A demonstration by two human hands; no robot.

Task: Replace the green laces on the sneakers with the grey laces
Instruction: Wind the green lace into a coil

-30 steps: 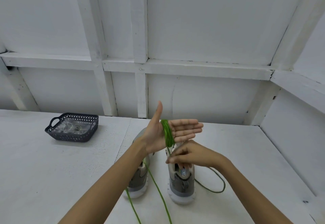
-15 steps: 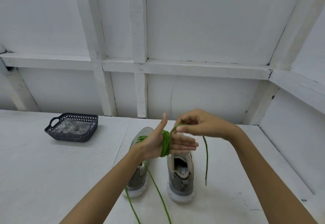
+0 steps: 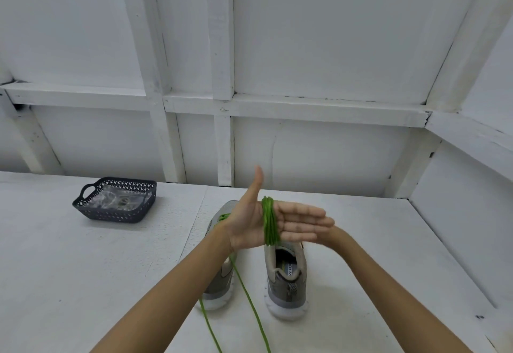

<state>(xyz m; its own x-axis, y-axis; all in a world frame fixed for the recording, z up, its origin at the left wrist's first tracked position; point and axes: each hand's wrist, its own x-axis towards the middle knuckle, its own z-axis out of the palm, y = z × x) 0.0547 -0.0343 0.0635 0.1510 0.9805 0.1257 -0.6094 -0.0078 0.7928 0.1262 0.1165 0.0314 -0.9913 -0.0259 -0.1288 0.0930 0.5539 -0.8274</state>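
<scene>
Landmark: right sneaker, laceless, standing on the white table.

Left hand held flat just above the sneaker's front, palm up, fingers pressed together, thumb raised. Green lace coil wound several turns across the palm at the finger bases. Right hand mostly hidden behind left fingers; only wrist shows. Cannot tell what it pinches, if anything.

Left sneaker stands just left of landmark; a bit of green lace shows at its front, w/ two loose strands trailing between the pair toward the camera. Dark basket sits well left and farther back; contents look like clear wrap, grey laces not confirmed.

Risks, as judged:
- Coil has no visible tuck or knot; relaxing or tilting the palm could let turns slide off the fingertips and unravel.
- Loose end unseen; if dropped, winding slackens.
- Trailing strands lie near both forearms; a snag could drag the left sneaker or tangle w/ the coil.
- Left sneaker appears only partly unlaced, so relacing is not yet begun.
</scene>
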